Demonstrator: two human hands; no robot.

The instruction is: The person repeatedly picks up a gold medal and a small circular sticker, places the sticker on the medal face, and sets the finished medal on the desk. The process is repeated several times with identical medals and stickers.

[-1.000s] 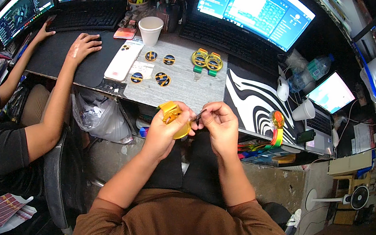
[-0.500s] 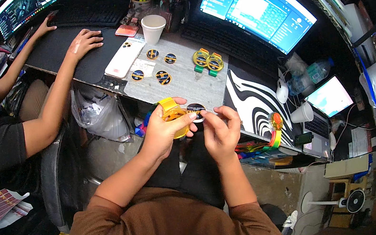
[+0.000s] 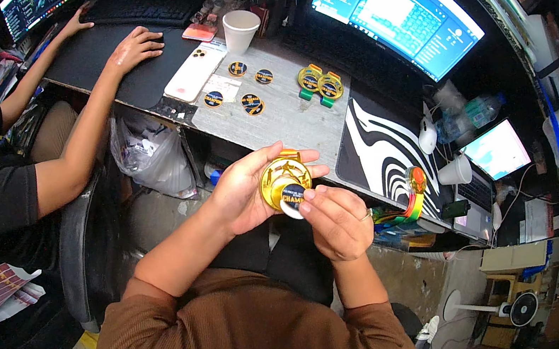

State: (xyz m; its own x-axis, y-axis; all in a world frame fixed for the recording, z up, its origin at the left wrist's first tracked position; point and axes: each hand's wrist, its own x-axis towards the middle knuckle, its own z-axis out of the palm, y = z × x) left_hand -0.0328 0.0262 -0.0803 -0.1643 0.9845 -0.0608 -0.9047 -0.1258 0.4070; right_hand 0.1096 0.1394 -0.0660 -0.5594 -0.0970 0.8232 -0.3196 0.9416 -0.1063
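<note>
My left hand [image 3: 239,193] cradles a gold medal [image 3: 271,183], its face turned up and its yellow ribbon loop near my fingers. Between the thumb and fingers of my right hand [image 3: 342,221] is a round black sticker [image 3: 292,197] with a white edge. The sticker overlaps the medal's lower right part; whether it touches the medal, I cannot tell. On the grey desk [image 3: 286,120] beyond my hands lie several similar round stickers [image 3: 252,104]. To their right rest two gold medals [image 3: 310,79] with green ribbon ends.
A white phone [image 3: 195,73] and a paper cup [image 3: 241,31] stand near the stickers. At right are a zebra-patterned mat [image 3: 379,143], a white mouse [image 3: 426,136], another cup [image 3: 455,170] and a medal with a striped ribbon [image 3: 415,184]. A co-worker's hand [image 3: 137,48] rests at left.
My right hand has brought the sticker down over the medal. My left hand has turned the medal face up and opened its fingers wider beneath it. The view has shifted slightly.
</note>
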